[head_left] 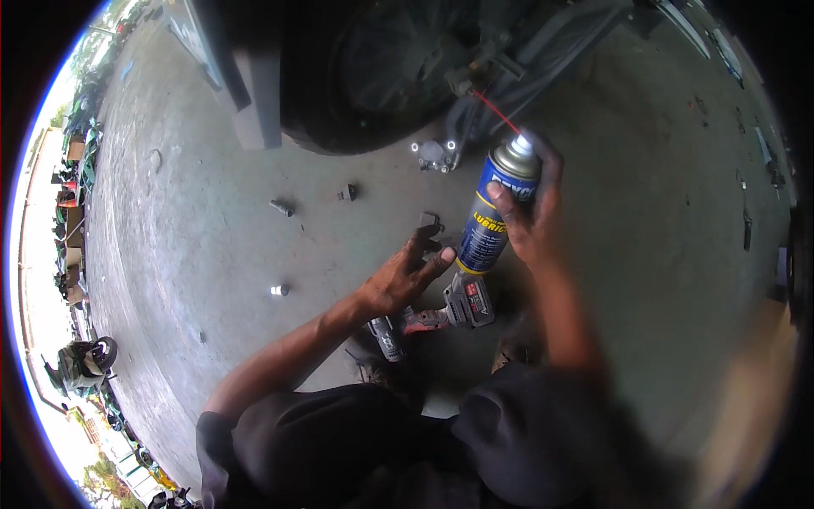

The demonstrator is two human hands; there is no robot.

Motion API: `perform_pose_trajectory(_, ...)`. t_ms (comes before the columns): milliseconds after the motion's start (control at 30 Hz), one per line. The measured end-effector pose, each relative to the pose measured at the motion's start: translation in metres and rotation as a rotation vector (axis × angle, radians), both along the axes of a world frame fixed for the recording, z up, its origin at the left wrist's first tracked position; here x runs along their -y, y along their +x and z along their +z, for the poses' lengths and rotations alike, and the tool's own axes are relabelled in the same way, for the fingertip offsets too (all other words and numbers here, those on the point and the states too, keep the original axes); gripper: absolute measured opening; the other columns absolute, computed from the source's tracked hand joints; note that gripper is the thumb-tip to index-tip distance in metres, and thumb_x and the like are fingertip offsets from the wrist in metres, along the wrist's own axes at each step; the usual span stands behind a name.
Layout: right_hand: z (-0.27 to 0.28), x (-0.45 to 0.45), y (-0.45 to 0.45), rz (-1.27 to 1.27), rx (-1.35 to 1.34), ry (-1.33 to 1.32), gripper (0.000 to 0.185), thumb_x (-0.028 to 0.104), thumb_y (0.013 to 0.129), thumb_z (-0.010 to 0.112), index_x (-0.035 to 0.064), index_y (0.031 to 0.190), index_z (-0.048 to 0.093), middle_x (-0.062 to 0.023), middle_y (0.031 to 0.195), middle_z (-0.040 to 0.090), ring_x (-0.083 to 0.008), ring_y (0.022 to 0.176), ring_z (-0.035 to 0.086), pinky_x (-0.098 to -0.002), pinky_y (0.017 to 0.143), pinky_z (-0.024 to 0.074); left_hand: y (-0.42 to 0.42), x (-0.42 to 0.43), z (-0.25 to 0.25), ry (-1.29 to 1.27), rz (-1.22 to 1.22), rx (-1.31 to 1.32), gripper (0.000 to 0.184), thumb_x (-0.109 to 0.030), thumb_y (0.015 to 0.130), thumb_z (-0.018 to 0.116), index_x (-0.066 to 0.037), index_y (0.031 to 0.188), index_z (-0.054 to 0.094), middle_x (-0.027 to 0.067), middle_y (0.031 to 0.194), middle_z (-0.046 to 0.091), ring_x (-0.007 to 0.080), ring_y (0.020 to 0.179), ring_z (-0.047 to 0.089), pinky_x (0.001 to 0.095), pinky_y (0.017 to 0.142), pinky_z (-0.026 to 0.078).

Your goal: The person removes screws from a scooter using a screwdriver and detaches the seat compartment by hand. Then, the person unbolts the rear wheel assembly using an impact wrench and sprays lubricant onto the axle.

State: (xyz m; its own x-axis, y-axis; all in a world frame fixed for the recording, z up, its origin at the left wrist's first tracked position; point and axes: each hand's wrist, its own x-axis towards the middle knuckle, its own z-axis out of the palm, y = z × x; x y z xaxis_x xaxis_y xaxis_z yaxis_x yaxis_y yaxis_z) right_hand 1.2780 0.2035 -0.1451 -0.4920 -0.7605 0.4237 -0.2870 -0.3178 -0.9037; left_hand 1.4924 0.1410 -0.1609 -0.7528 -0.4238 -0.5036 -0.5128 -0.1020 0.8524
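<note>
A blue lubricant spray can (487, 216) with a yellow band is in my right hand (534, 208), its thumb across the front and a finger up at the nozzle. From the nozzle a thin red straw (495, 111) reaches toward the metal parts by the wheel hub (460, 81). Beside the can's base is my left hand (405, 276), fingers stretched out and thumb apart. A small dark flat piece (431, 222) shows at its fingertips; whether they touch it I cannot tell. Below the hands lies a cordless power tool (424, 321) with its battery (469, 299), partly hidden by my left hand.
A vehicle tyre (326, 127) fills the top, with a metal bracket-like part (434, 154) on the floor below it. Left of my hands lie a dark socket-like piece (282, 206), a small block (347, 192) and a shiny socket (279, 290). A motorcycle (85, 363) stands far left.
</note>
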Motion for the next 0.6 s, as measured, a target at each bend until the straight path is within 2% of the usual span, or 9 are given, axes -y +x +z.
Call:
perform_pose_trajectory(33, -0.0004, 0.0005, 0.0004, 0.002, 0.002, -0.003, 0.066, 0.028, 0.086, 0.070, 0.0012, 0.136, 0.038, -0.0148, 0.120, 0.052, -0.0206, 0.105, 0.055, -0.0339, 0.092, 0.0455, -0.0001, 0.0001, 0.0005, -0.005, -0.004, -0.003, 0.089, -0.061, 0.091, 0.051, 0.005, 0.143, 0.024, 0.0348, 0.131, 0.046, 0.0428, 0.123, 0.049, 0.0443, 0.101, 0.042)
perform_pose_trajectory(133, 0.0005, -0.0008, 0.0011, 0.011, 0.022, 0.002, 0.066, 0.028, 0.086, 0.071, 0.0010, 0.136, 0.038, -0.0149, 0.120, 0.052, -0.0204, 0.106, 0.054, -0.0338, 0.093, 0.0450, 0.0005, -0.0013, -0.0031, -0.084, -0.017, 0.014, 0.074, -0.052, 0.096, 0.048, 0.002, 0.142, 0.028, 0.0203, 0.122, 0.054, 0.0232, 0.101, 0.061, 0.0367, 0.089, 0.048)
perform_pose_trajectory(367, -0.0016, -0.0007, 0.0012, -0.015, -0.060, -0.030, 0.067, 0.027, 0.085, 0.071, 0.0008, 0.137, 0.037, -0.0156, 0.121, 0.051, -0.0204, 0.106, 0.054, -0.0336, 0.092, 0.0458, 0.0016, -0.0014, -0.0092, -0.100, -0.014, 0.006, 0.074, -0.052, 0.096, 0.049, 0.001, 0.143, 0.027, 0.0209, 0.124, 0.053, 0.0233, 0.101, 0.060, 0.0360, 0.087, 0.048)
perform_pose_trajectory(533, 0.0046, -0.0033, 0.0049, 0.029, 0.022, 0.021, 0.068, 0.026, 0.085, 0.071, -0.0001, 0.137, 0.036, -0.0163, 0.120, 0.051, -0.0202, 0.105, 0.055, -0.0335, 0.091, 0.0469, 0.0008, -0.0015, -0.0066, -0.105, -0.020, 0.015, 0.075, -0.052, 0.096, 0.049, 0.001, 0.144, 0.027, 0.0216, 0.124, 0.053, 0.0232, 0.100, 0.060, 0.0360, 0.087, 0.048)
perform_pose_trajectory(600, 0.0048, -0.0036, 0.0059, 0.031, 0.029, 0.033, 0.068, 0.025, 0.085, 0.071, -0.0008, 0.137, 0.036, -0.0162, 0.120, 0.052, -0.0201, 0.104, 0.056, -0.0333, 0.091, 0.0472, 0.0001, -0.0002, -0.0050, -0.059, -0.018, 0.004, 0.084, -0.058, 0.092, 0.051, 0.003, 0.143, 0.024, 0.0312, 0.131, 0.045, 0.0363, 0.117, 0.051, 0.0424, 0.096, 0.044)
